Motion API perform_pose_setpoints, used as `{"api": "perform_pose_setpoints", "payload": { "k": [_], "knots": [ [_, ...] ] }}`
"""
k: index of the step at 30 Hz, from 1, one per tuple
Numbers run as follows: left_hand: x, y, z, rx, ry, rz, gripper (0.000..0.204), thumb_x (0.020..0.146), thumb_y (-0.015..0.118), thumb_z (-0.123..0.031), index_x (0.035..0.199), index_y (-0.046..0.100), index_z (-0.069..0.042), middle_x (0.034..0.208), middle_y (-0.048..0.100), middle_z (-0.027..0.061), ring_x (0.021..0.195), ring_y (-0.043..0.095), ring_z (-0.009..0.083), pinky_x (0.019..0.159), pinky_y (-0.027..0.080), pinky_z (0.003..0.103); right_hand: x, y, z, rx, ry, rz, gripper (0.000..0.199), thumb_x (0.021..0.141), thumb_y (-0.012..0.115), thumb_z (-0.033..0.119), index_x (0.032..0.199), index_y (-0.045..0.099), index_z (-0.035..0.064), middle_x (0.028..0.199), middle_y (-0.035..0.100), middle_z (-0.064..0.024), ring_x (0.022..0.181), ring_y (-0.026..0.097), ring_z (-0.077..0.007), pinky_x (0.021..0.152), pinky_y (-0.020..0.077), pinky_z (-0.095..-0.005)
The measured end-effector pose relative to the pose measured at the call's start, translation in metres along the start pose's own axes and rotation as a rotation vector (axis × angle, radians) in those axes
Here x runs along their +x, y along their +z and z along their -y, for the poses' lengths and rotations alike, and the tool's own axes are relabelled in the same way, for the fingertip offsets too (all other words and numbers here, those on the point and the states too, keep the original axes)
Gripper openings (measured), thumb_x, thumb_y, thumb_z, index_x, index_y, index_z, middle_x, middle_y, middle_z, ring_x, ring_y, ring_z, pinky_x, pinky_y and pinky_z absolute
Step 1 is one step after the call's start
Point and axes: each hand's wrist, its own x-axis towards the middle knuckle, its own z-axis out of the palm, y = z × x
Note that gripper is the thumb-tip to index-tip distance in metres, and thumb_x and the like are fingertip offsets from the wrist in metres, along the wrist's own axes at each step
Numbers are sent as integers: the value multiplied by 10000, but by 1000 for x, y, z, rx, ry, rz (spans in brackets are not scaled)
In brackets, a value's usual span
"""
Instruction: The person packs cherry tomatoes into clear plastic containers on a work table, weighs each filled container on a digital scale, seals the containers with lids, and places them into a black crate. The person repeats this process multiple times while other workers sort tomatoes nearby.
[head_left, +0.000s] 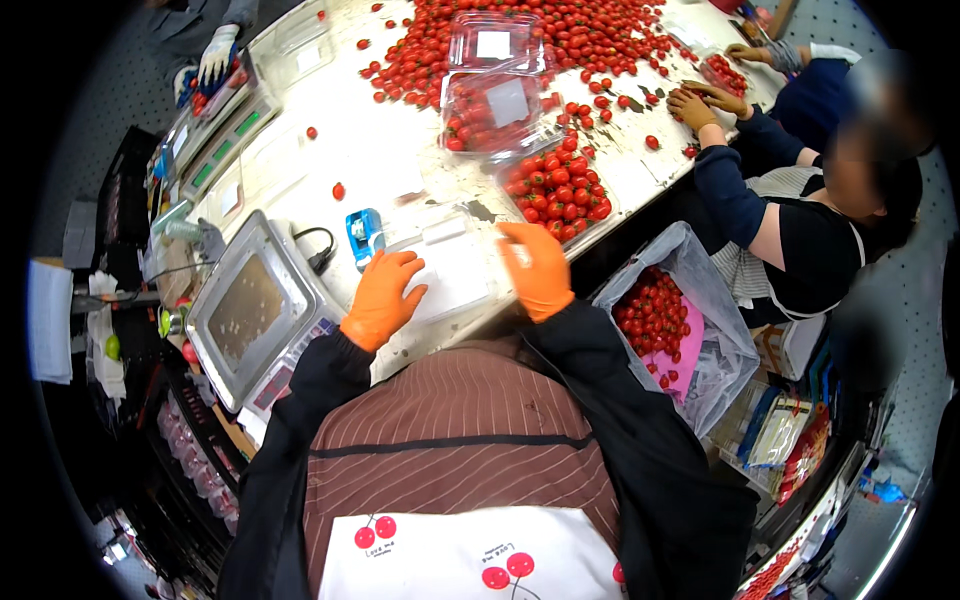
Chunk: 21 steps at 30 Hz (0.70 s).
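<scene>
My left hand (382,302), in an orange glove, has its fingers spread over the front of the table. Just beyond its fingertips stands a blue tape dispenser (363,238). My right hand (538,272), gloved the same way, shows a gap between thumb and fingers with nothing visible in it. Between the two hands lies a clear plastic container or lid (462,285), its outline hard to make out; I cannot tell whether the right fingers touch it. Beyond my right hand sits a clear box filled with cherry tomatoes (560,190).
A large tomato pile (580,40) covers the far table, with lidded clear boxes (490,110) before it. A scale (255,310) stands left, a lined bin (700,290) right. Other people's gloved hands (705,103) work at right; another gloved hand (217,58) shows far left.
</scene>
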Motion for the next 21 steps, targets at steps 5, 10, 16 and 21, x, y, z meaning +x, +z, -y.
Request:
{"api": "perform_pose_setpoints", "payload": {
  "k": [5, 10, 16, 21],
  "knots": [
    [32, -13, -17, -546, -228, 11, 284, 821, 604, -162, 1067, 604, -21, 1009, 622, 123, 961, 589, 243, 842, 444, 293, -30, -58, -64, 347, 835, -527, 337, 869, 557, 145, 1156, 444, 10, 943, 546, -78, 817, 550, -153, 658, 456, -259],
    [126, 15, -6, -889, -391, -25, 387, 876, 540, -222, 1172, 529, 27, 1131, 585, 118, 1029, 555, 191, 891, 412, 273, -27, -58, -88, 761, 976, -315, 545, 835, 605, 205, 1247, 336, -28, 1053, 506, -148, 797, 590, -215, 628, 498, -309],
    [208, 70, 14, -1176, -682, 66, 388, 859, 574, -262, 1137, 520, 3, 987, 585, 83, 901, 577, 170, 784, 466, 271, -19, -40, -106, 759, 1055, -378, 272, 777, 647, 90, 930, 436, 13, 751, 533, -87, 592, 550, -160, 531, 480, -295],
    [226, 79, 14, -1182, -678, 61, 335, 834, 588, -213, 1061, 559, 32, 894, 605, 79, 760, 590, 178, 685, 490, 287, -25, -43, -110, 733, 883, -348, 192, 748, 640, 29, 792, 454, 39, 659, 501, -45, 548, 521, -133, 472, 426, -263]
  ]
}}
